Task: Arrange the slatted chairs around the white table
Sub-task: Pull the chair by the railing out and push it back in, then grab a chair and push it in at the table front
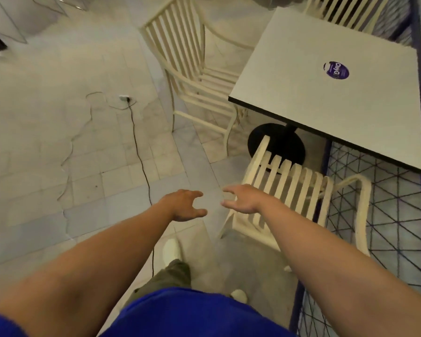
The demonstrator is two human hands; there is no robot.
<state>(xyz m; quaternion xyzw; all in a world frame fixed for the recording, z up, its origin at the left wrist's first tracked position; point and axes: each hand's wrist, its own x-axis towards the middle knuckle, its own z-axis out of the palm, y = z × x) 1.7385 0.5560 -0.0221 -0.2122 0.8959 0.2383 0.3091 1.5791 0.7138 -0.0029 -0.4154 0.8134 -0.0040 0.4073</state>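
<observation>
Both hands reach forward with a wide, empty grip: left hand [186,206], right hand [242,199]. The nearest cream slatted metal chair [299,190] sits just beyond the right hand, facing the square white table [326,76].

Head-worn camera looks steeply down, close over the floor [58,142].

Three cream slatted chairs [299,190] [192,69] [345,13] stand beside the square white table [326,88]
</observation>
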